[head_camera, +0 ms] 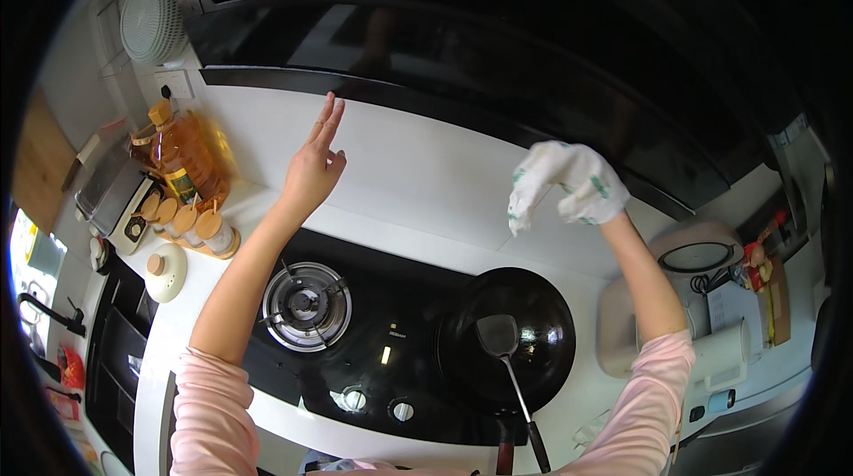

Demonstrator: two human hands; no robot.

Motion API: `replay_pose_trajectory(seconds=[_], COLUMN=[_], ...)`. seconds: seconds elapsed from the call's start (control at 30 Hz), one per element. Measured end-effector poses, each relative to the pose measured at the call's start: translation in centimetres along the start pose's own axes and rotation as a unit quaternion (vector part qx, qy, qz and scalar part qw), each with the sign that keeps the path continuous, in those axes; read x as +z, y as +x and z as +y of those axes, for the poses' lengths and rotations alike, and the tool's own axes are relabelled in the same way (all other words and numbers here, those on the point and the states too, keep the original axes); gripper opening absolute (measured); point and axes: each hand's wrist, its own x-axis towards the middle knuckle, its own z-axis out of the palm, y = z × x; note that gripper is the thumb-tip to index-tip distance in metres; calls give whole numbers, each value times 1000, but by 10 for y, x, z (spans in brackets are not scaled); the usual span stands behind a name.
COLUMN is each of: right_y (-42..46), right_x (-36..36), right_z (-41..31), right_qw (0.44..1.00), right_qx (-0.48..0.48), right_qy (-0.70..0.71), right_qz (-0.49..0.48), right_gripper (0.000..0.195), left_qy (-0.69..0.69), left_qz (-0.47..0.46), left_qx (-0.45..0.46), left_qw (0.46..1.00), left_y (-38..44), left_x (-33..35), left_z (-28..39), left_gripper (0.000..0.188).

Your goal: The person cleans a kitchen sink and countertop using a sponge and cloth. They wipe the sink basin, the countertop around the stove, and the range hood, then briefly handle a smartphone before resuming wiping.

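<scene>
My left hand (314, 166) holds nothing. Two of its fingers point up, their tips at the lower edge of the black range hood (426, 43); whether they touch it I cannot tell. A white cloth (583, 186) with green marks covers my right hand, which is raised in front of the white backsplash close to the hood's lower right edge. Its fingers are hidden under the cloth. Below the hands lies a black glass gas cooktop (373, 369). On its right side sits a dark wok (546, 343), with a spatula (500, 336) resting in it.
A bare gas burner (306, 303) is on the left. Behind it stand a large oil bottle (183, 156), several wooden-lidded spice jars (213, 229) and a cream lid (166, 273). The wok handle (505, 446) juts past the counter's front edge. A rice cooker (616, 329) stands right.
</scene>
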Motion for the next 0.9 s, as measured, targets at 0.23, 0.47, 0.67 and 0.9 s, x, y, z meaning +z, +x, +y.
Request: replay_pose_trajectory(seconds=[0.23, 0.47, 0.67, 0.9], right_y=[172, 377, 443, 299], right_x=[80, 185, 234, 147], right_z=[58, 119, 92, 100], right_qw=[992, 976, 807, 950], right_qx=[-50, -101, -270, -61], right_qy=[104, -191, -522, 304], right_qz=[-60, 23, 55, -31], right_gripper=[42, 30, 13, 23], left_qy=[-108, -84, -54, -35], left_qz=[31, 33, 47, 43], left_qx=[-23, -42, -73, -27], left_qw=[993, 995, 995, 998], left_y=[-16, -69, -87, -53], left_x=[-51, -119, -168, -127], left_z=[-24, -65, -110, -95], left_gripper=[65, 63, 65, 69])
